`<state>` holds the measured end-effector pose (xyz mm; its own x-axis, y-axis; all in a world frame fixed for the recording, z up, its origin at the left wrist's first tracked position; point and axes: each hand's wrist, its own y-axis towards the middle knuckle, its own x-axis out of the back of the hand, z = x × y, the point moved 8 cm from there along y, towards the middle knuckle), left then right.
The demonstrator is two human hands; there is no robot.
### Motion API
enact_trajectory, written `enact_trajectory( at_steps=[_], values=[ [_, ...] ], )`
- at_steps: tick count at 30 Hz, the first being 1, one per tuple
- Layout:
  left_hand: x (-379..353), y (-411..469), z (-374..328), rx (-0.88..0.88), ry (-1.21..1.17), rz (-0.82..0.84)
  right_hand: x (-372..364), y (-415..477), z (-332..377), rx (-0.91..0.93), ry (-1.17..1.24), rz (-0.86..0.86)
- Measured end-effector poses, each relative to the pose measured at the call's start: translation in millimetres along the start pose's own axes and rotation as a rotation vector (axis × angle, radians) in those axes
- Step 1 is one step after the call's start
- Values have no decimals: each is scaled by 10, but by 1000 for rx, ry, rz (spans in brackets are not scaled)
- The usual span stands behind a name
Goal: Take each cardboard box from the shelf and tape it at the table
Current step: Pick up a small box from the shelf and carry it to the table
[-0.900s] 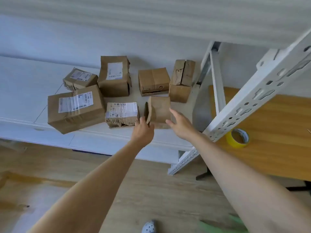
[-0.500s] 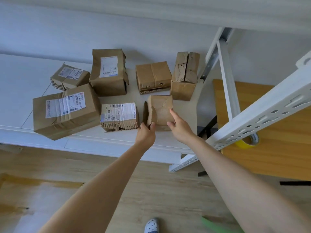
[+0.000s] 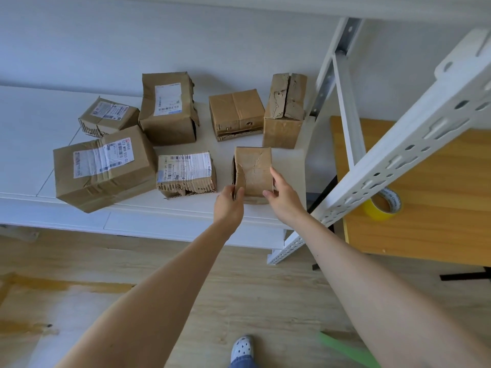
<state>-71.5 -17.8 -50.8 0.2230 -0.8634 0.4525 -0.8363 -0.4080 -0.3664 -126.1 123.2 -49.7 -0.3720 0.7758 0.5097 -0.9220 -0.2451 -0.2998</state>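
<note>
A small plain cardboard box (image 3: 253, 171) stands near the front edge of the white shelf (image 3: 186, 208), its left flap loose. My left hand (image 3: 229, 205) grips its lower left corner, thumb on the front face. My right hand (image 3: 283, 193) holds its right side, fingers along the edge and thumb on the front. Several other cardboard boxes sit on the shelf: a labelled one (image 3: 184, 172) just left, a large one (image 3: 103, 166) at the front left, and others behind. A yellow tape roll (image 3: 384, 204) lies on the wooden table (image 3: 438, 208) to the right.
A white perforated shelf upright (image 3: 398, 144) slants between the shelf and the table. Another upright (image 3: 342, 102) stands behind it. Wooden floor lies below, with my shoe (image 3: 241, 347) and a green strip (image 3: 348, 351) at the bottom.
Both hands have closed in on the small plain box, from reaching toward it to holding its two sides. The camera moved closer to the shelf.
</note>
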Motion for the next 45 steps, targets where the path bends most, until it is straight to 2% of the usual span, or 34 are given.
enact_trajectory(
  at_steps=[7, 17, 24, 30, 37, 45],
  values=[
    [69, -526, 70, 7, -29, -38, -2, -527, -44, 28, 68, 4],
    [-30, -1734, 161, -1, -75, -107, 175, -1696, -237, 85, 198, -13],
    [-520, -2600, 242, -75, -117, -66, 570, -2560, -703, 59, 262, -51],
    [-1079, -3162, -17, -167, -95, -5, 1147, -3101, -1090, 39, 328, -146],
    [-1595, -3240, -499, -266, -50, 66, 1819, -3257, -1394, 6, 411, -275],
    [-2147, -2827, -1104, -333, 29, 129, 2509, -2912, -1530, -18, 417, -370]
  ],
)
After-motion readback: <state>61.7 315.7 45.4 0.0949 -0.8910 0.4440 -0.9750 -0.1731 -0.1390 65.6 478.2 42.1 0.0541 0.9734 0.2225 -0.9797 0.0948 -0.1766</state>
